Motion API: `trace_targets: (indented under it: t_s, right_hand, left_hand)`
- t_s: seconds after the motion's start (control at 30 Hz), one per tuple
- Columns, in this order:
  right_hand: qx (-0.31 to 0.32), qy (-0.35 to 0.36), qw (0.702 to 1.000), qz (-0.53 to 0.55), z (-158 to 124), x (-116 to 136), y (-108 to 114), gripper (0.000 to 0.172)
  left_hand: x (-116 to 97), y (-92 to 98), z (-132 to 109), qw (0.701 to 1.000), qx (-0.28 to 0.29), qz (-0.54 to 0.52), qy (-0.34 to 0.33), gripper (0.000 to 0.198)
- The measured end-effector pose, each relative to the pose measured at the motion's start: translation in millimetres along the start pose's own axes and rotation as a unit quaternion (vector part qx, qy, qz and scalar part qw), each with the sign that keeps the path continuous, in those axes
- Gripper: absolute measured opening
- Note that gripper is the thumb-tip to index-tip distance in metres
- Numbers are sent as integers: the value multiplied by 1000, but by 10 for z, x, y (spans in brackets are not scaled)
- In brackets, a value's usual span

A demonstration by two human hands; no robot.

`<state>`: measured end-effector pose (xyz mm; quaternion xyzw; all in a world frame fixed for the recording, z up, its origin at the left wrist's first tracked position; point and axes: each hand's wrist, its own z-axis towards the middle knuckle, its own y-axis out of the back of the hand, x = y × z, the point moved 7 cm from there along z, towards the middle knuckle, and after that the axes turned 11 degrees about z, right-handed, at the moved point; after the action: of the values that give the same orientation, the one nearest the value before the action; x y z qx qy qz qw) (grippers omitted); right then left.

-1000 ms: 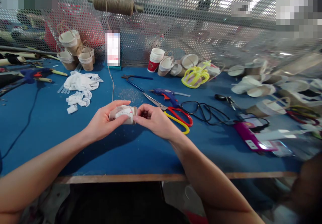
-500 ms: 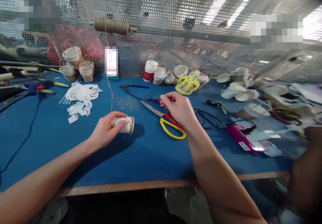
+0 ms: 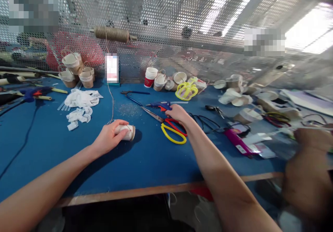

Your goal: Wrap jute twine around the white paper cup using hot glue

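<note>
My left hand (image 3: pixel 109 138) is wrapped round a small paper cup (image 3: pixel 128 132) that lies on its side on the blue table (image 3: pixel 145 162). A strand of twine (image 3: pixel 112 100) runs from the cup up to a spool (image 3: pixel 111 34) on the mesh wall. My right hand (image 3: pixel 177 114) reaches forward, its fingers curled on the handle of a blue glue gun (image 3: pixel 160 105). Scissors with red and yellow handles (image 3: pixel 173 134) lie just beside that hand.
Paper cups (image 3: pixel 75 70) stand at the back left, more cups and a yellow frame (image 3: pixel 186 90) at the back middle. White scraps (image 3: pixel 80 101), black cables (image 3: pixel 208 122) and a pink pack (image 3: pixel 238 142) lie around. Another person's hand (image 3: pixel 307 176) is blurred at the right edge.
My right hand left the cup and moved forward and right, over the scissors to the glue gun. My left hand lowered the cup onto the table.
</note>
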<state>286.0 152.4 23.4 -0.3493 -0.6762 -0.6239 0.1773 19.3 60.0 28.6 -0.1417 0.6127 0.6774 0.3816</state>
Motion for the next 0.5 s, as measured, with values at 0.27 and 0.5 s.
trace_targets:
  t_s: [0.27, 0.5]
  right_hand:
    - [116, 62, 937, 324, -633, 395, -13, 17]
    - [189, 139, 931, 280, -944, 637, -219, 22]
  left_hand:
    - [21, -14, -29, 1000, 1, 6, 9, 23]
    - [41, 20, -30, 999, -27, 17, 18, 22]
